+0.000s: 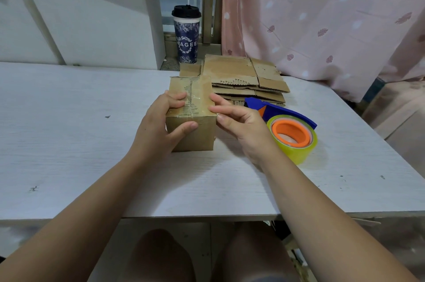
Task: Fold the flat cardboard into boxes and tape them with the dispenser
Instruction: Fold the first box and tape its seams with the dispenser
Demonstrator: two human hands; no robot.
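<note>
The taped box (193,137) stood mid-tabletop (69,120), its left end gripped by the left hand (158,125); the right hand (243,130), fingers straight, pressed its right edge; the dispenser (285,114) lay at that hand's three o'clock.

Soft, even indoor light, faint shadows, sharp centre, wide-angle bending at edges.

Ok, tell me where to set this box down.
The table left of the box and left hand is bare, as is the near strip in front of it. Crowded to the right: tape dispenser beside the right hand, flat cardboard behind.
</note>
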